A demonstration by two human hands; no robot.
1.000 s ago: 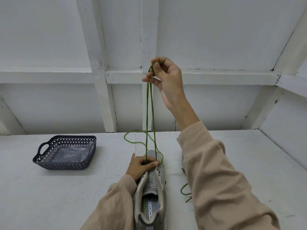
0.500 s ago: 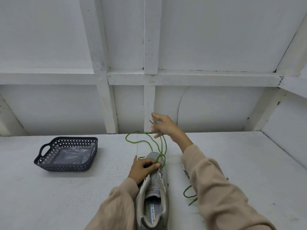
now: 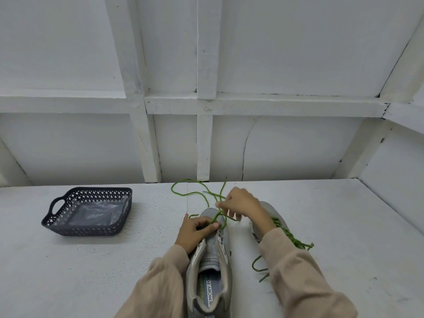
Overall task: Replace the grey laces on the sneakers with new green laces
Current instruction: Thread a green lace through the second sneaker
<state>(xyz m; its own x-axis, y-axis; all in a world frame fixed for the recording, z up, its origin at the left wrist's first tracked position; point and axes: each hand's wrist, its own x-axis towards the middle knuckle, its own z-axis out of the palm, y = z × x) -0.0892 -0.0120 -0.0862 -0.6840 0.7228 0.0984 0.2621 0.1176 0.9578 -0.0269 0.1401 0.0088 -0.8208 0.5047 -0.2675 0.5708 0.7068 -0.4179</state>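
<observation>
A grey sneaker [image 3: 210,255] lies on the white table [image 3: 91,271], toe pointing away from me. A green lace [image 3: 183,193] runs from its front eyelets and loops loosely on the table beyond the toe. My left hand [image 3: 195,232] rests on the sneaker's left side and pinches the lace at the toe end. My right hand [image 3: 243,206] hovers just over the toe with blurred, spread fingers among the lace strands; its hold is unclear. A second grey sneaker [image 3: 271,212] threaded with a green lace [image 3: 291,237] lies to the right, partly behind my right arm.
A dark perforated plastic basket [image 3: 57,218] with a clear plastic bag inside stands at the left. A white panelled wall rises behind the table's far edge, and a side wall closes the right.
My right hand came down from high above the sneaker, where it held the lace taut, to just over the toe. The lace has gone slack. My left hand stayed on the sneaker.
</observation>
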